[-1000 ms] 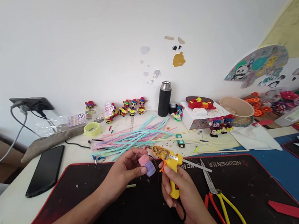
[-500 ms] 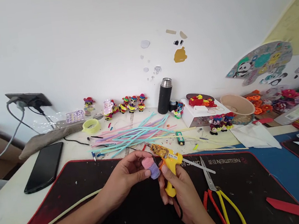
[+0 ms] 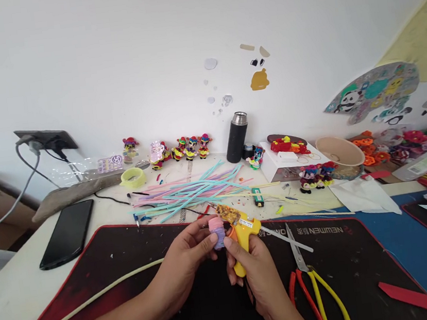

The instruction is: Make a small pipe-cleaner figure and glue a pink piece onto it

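My left hand (image 3: 193, 245) pinches a small pink and purple fuzzy roll (image 3: 217, 232), which looks wound from pipe cleaner, between thumb and fingers. Wrapped round the handle of a yellow hot glue gun (image 3: 246, 233) is my right hand (image 3: 251, 261). The gun's stained nozzle end points up and left, close above the roll; whether it touches cannot be told. From its back a translucent glue stick (image 3: 289, 239) sticks out to the right. A pale yellow pipe cleaner (image 3: 98, 296) lies on the black mat beside my left forearm.
Scissors (image 3: 298, 253) and red-and-yellow pliers (image 3: 323, 292) lie right of my hands, with a red strip (image 3: 411, 297) beyond. Behind the mat are loose pipe cleaners (image 3: 194, 191), a black flask (image 3: 236, 137), a phone (image 3: 67, 235) and small figurines (image 3: 192, 148).
The roll has turned more upright and shifted slightly right and up, with my left hand. The glue gun stays close beside it. The view has shifted slightly.
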A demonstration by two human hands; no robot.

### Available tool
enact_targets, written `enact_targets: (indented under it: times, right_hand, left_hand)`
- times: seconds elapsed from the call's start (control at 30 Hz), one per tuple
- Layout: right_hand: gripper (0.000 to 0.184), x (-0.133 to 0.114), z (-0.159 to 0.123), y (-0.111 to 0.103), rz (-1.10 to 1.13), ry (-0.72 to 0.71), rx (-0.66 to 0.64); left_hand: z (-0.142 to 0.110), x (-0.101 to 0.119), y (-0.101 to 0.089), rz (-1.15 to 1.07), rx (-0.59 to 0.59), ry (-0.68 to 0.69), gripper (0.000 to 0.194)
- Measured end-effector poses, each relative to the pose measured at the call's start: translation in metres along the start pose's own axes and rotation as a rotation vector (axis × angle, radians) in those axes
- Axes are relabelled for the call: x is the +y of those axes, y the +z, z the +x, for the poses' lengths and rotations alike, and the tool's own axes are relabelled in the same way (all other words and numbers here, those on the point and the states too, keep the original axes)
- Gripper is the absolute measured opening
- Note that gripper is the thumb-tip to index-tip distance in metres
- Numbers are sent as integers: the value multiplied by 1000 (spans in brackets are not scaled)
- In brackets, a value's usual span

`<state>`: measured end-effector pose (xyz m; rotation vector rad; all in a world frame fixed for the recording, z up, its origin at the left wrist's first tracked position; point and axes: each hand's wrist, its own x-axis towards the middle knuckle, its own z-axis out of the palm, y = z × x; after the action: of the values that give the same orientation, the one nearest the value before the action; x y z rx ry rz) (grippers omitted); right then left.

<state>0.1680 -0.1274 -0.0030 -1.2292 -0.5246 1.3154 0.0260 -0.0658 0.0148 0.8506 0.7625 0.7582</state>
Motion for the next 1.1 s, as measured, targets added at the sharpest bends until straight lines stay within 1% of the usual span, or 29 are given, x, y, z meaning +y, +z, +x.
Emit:
enact_targets:
  times: [0.1,0.17,0.3,0.5,0.63,0.73,0.93,1.1]
  right_hand:
    - [55,2,0,0,-36,-4,2]
    - [55,2,0,0,-46,-9,-1]
    - [57,1,0,0,-32,-9,-14]
    - [54,-5,0,-4,58,-43,28]
    - [54,-5,-2,-6,96,-35,29]
    - [55,-2,-6,-7,102,-21,29]
    - [52,3,-9,-11,106,-2,32]
    - [52,2,-10,-12,115,5,28]
  left_hand:
    - [0,0,0,14,1,-3,57]
    - [1,1,0,31,-5,2,59]
    - [2,2,0,56,-11,7,54]
    - [3,0,0,100,-44,-12,47]
    - [4,-3,-2,132,-63,-23,45]
    - [3,-4,-3,148,-82,-29,45]
    - [2,-3,-2,166,-102,-42,45]
    - [4,-4,-1,182,-86,-38,48]
